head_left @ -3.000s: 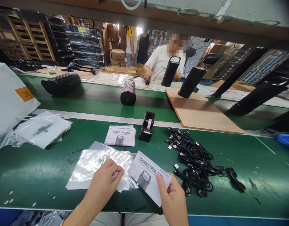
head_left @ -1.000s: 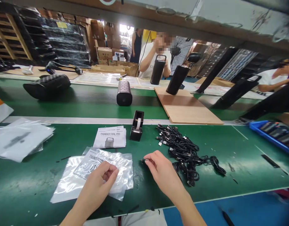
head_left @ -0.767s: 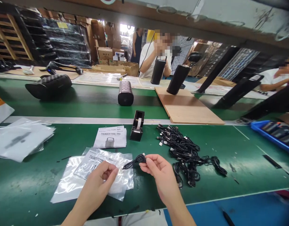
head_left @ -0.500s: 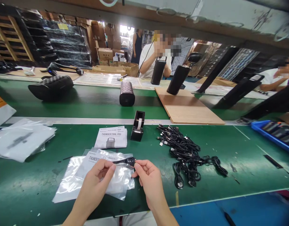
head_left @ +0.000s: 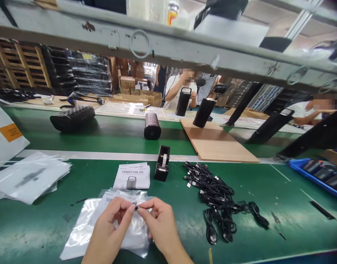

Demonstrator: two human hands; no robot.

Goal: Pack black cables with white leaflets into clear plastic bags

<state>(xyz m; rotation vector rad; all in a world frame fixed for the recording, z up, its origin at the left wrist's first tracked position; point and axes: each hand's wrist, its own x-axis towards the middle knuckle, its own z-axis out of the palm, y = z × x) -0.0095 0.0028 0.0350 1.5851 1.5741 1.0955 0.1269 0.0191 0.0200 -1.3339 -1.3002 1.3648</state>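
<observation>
My left hand (head_left: 113,223) and my right hand (head_left: 160,223) meet fingertip to fingertip, both pinching a black USB cable (head_left: 135,206). Most of that cable is hidden behind the fingers. Below them, clear plastic bags (head_left: 83,223) lie on the green table, with a printed leaflet (head_left: 107,200) in or under the plastic. A stack of "Thunder Trail Pro" booklets (head_left: 131,176) sits just beyond. To the right of my hands is a tangled pile of black USB cables (head_left: 212,187), their metal plugs showing.
A black tape dispenser (head_left: 162,165) stands behind my hands. More plastic bags (head_left: 28,176) lie left, a blue tray (head_left: 308,172) right. Black speakers (head_left: 152,126) and a wooden board (head_left: 220,143) occupy the far belt. Another person (head_left: 176,90) handles a speaker opposite, beneath an overhead shelf beam (head_left: 179,51).
My hands have come closer together, the right one moving left, and less of the cable shows between them. The camera view has tilted up.
</observation>
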